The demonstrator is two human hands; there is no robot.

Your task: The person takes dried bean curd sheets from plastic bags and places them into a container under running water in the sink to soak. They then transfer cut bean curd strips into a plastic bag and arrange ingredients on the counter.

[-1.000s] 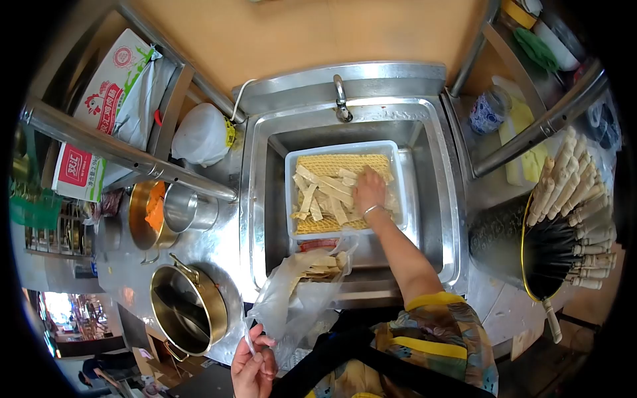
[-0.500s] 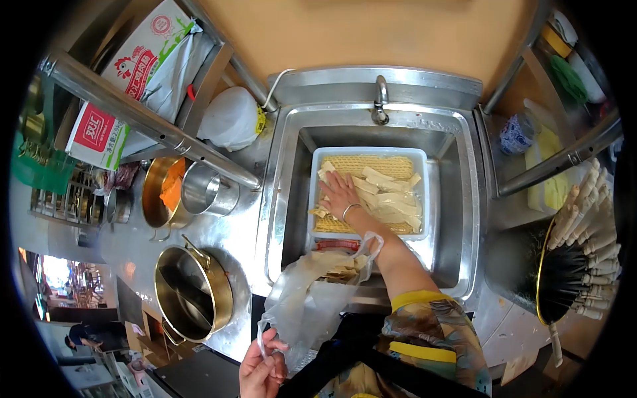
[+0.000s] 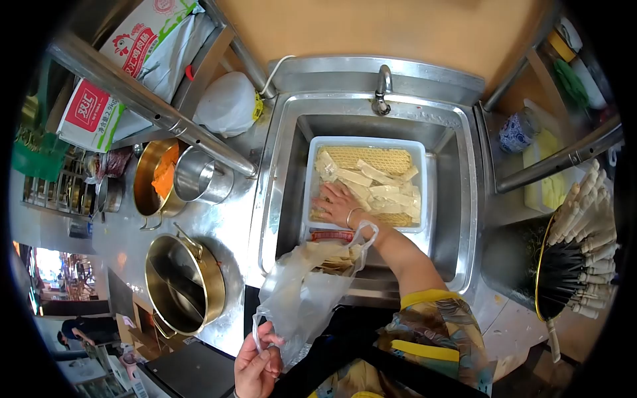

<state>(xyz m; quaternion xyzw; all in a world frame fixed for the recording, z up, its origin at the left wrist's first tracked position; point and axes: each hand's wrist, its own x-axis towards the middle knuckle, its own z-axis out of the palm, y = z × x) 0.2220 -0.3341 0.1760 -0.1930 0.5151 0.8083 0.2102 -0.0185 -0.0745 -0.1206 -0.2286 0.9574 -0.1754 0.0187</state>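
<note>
In the sink stands a white plastic tub [image 3: 418,225] of water with pale, flat strips, like tofu skin [image 3: 378,186], over a yellow patterned layer [image 3: 378,158]. My right hand [image 3: 335,204] is lowered into the tub's near left part, fingers stretched out on the strips and partly under the water. Below the tub hangs a clear plastic bag [image 3: 302,292] with more dry-looking strips [image 3: 335,257] in its mouth. One handle loop of the bag lies against my right forearm. At the bottom, my left hand [image 3: 257,361] pinches the other handle.
A faucet [image 3: 381,99] rises behind the steel sink [image 3: 265,219]. On the left counter stand a divided brass pot [image 3: 215,285], a brass pan [image 3: 147,192] with something orange, and a steel pot [image 3: 225,189]. At right is a black bin of pale-handled utensils [image 3: 584,245].
My right hand has moved down toward the tub's near left corner, uncovering strips at the upper left. My left hand keeps hold of the bag. The view has shifted slightly.
</note>
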